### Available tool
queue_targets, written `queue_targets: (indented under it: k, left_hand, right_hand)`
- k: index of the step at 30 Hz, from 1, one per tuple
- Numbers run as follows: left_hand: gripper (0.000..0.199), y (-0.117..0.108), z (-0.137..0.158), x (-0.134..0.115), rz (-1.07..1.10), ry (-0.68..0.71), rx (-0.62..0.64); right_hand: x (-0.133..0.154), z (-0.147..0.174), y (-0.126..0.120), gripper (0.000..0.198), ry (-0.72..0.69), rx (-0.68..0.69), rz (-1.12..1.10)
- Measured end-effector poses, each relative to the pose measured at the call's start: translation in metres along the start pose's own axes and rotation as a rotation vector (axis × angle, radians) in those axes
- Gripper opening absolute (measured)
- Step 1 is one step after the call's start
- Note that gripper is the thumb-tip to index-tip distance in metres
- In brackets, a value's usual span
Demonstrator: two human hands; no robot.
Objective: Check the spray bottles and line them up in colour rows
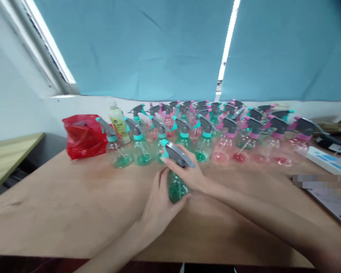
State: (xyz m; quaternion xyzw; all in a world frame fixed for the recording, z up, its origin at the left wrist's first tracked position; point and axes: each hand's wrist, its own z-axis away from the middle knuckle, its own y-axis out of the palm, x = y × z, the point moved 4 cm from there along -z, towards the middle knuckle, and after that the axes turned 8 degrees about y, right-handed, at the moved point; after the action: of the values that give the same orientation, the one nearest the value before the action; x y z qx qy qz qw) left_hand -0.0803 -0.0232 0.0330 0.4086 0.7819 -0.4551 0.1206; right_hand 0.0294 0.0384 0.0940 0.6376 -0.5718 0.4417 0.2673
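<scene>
A spray bottle [178, 187] with a clear green body and a grey and turquoise trigger head is upright near the middle of the wooden table [82, 212]. My left hand [161, 204] wraps round its body from the left and front. Around the neck, just under the spray head, my right hand [189, 168] is closed, with the thumb near the nozzle side. Close behind stands a front row of similar bottles, among them a green one [142, 151] and a pink one [222, 148].
More spray bottles stand in rows behind, reaching the wall. At left are a red plastic bag [83, 138] and a bottle with a yellow-green label [118, 119]. A white power strip [326, 161] and a flat, partly blurred item [329, 201] lie at right.
</scene>
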Motion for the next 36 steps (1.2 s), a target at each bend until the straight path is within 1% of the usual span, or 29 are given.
queue_targets:
  k: [3, 5, 7, 8, 10, 11, 12, 13, 14, 16, 18, 20, 21, 23, 27, 29, 33, 36]
  left_hand:
    - [0.067, -0.033, 0.018, 0.016, -0.053, -0.067, -0.104]
    - [0.067, -0.055, 0.029, 0.026, -0.079, -0.111, -0.145]
    - [0.068, -0.078, 0.039, 0.036, -0.123, -0.173, -0.159]
    - [0.070, -0.090, 0.044, 0.041, -0.158, -0.203, -0.182]
    - [0.070, -0.113, 0.051, 0.053, -0.204, -0.251, -0.180]
    - [0.063, -0.124, 0.054, 0.060, -0.196, -0.242, -0.197]
    - [0.059, -0.136, 0.056, 0.066, -0.190, -0.201, -0.219]
    - [0.059, -0.148, 0.057, 0.073, -0.206, -0.176, -0.256]
    - [0.059, -0.162, 0.059, 0.081, -0.250, -0.164, -0.339]
    - [0.059, -0.183, 0.059, 0.102, -0.311, -0.224, -0.331]
    - [0.057, -0.202, 0.055, 0.122, -0.334, -0.261, -0.313]
    - [0.062, -0.217, 0.047, 0.140, -0.329, -0.280, -0.341]
    - [0.065, -0.222, 0.042, 0.149, -0.306, -0.304, -0.326]
    - [0.068, -0.229, 0.031, 0.163, -0.266, -0.304, -0.324]
    - [0.067, -0.230, 0.008, 0.179, -0.214, -0.265, -0.293]
    - [0.066, -0.228, 0.001, 0.184, -0.187, -0.245, -0.277]
    - [0.067, -0.224, -0.008, 0.193, -0.180, -0.231, -0.264]
    - [0.067, -0.222, -0.013, 0.198, -0.192, -0.234, -0.246]
  right_hand:
    - [0.012, -0.007, 0.049, 0.027, -0.021, 0.061, -0.040]
    - [0.019, -0.013, 0.078, 0.030, -0.028, 0.113, -0.064]
    - [0.024, -0.020, 0.102, 0.034, -0.031, 0.208, -0.039]
    - [0.026, -0.024, 0.112, 0.037, -0.050, 0.271, -0.003]
    - [0.031, -0.030, 0.127, 0.045, -0.117, 0.411, 0.100]
    - [0.033, -0.033, 0.131, 0.050, -0.153, 0.475, 0.155]
    - [0.035, -0.037, 0.134, 0.055, -0.180, 0.527, 0.208]
    - [0.036, -0.043, 0.134, 0.057, -0.191, 0.550, 0.247]
    - [0.038, -0.049, 0.133, 0.056, -0.191, 0.552, 0.288]
    - [0.045, -0.066, 0.128, 0.038, -0.249, 0.452, 0.365]
    - [0.054, -0.085, 0.124, 0.029, -0.322, 0.317, 0.449]
    - [0.062, -0.103, 0.125, 0.021, -0.384, 0.200, 0.564]
    - [0.064, -0.111, 0.127, 0.020, -0.403, 0.159, 0.641]
    - [0.065, -0.124, 0.135, 0.024, -0.388, 0.111, 0.804]
    - [0.055, -0.140, 0.155, 0.041, -0.348, 0.112, 1.102]
    - [0.052, -0.145, 0.163, 0.045, -0.345, 0.112, 1.167]
    - [0.053, -0.151, 0.174, 0.045, -0.364, 0.116, 1.216]
    - [0.054, -0.153, 0.180, 0.040, -0.373, 0.150, 1.240]
